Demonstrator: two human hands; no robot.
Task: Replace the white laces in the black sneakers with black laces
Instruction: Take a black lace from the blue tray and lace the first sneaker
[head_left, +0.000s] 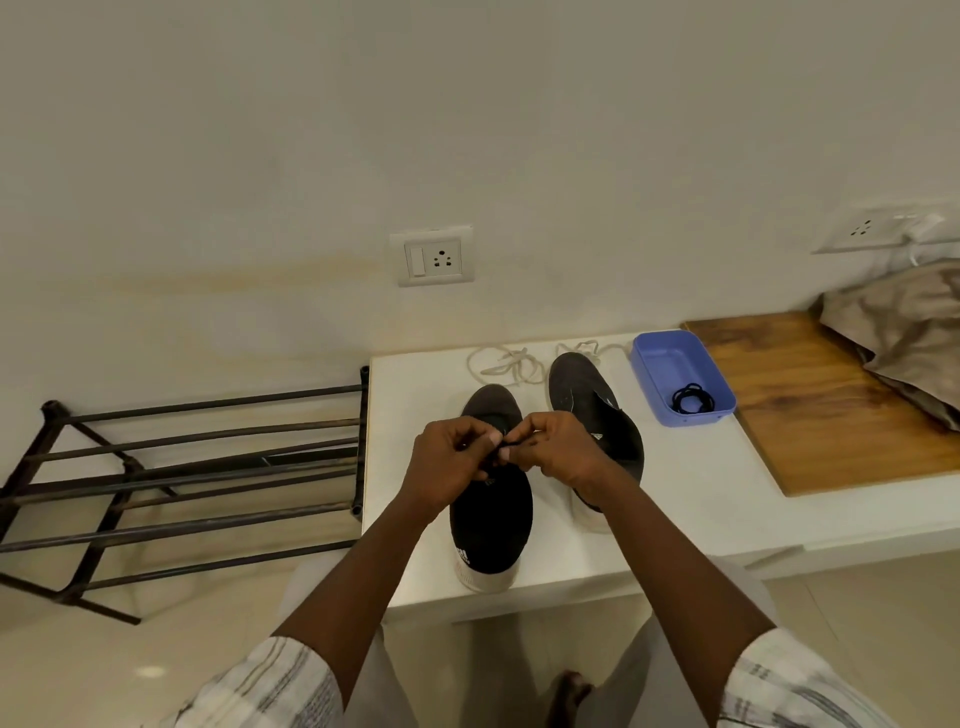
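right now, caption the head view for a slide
Left hand and right hand pinch a black lace over the near sneaker; white laces lie behind, a spare black lace in the blue tray.

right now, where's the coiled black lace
In the head view, the coiled black lace lies in the near end of the blue tray, just right of the right-hand sneaker, beside the wooden board.

A black sneaker (491, 519) stood on a white table (691, 499), toe pointing away. Directly above its tongue, the left hand (447, 462) and right hand (556, 452) met, both pinching a short stretch of black lace (506, 446). Just right of this sneaker sat a second sneaker (592, 405). Beyond its toe lay loose white laces (506, 364). Farther right of it, a blue tray (675, 358) held a coiled black lace (692, 399). Left of the sneaker, beside the table, stood a dark metal shoe rack (182, 467).
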